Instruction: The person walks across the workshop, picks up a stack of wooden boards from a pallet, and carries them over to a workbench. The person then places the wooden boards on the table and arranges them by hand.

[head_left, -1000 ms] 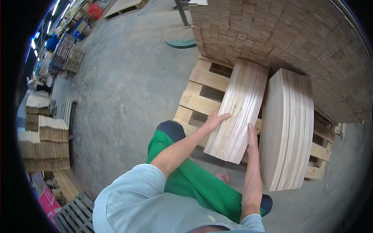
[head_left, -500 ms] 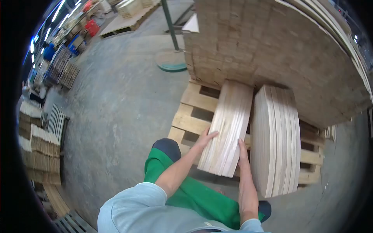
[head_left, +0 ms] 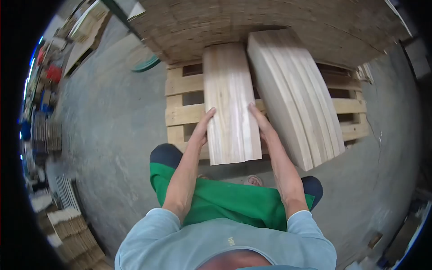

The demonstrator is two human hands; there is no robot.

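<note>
A bundle of pale wooden boards (head_left: 230, 99) lies lengthwise over the slatted wooden pallet (head_left: 185, 114). My left hand (head_left: 203, 128) presses against its left side, thumb on the top edge. On the opposite side, my right hand (head_left: 263, 121) grips with the thumb at the upper edge. The fingers of both hands are partly hidden by the bundle. Just right of it stands a taller stack of similar boards (head_left: 294, 96), tilted in the view and apart from my right forearm.
A tall brown stack of wood (head_left: 270, 22) rises along the pallet's far side. A green round-based stand (head_left: 146, 64) is on the floor at the far left. Stacks of brown boards (head_left: 74, 231) stand at lower left. My green apron (head_left: 234, 202) spans my knees.
The view has swung right and down. The bundle now appears straighter before me, still between both hands. Its near end shows higher in the view.
</note>
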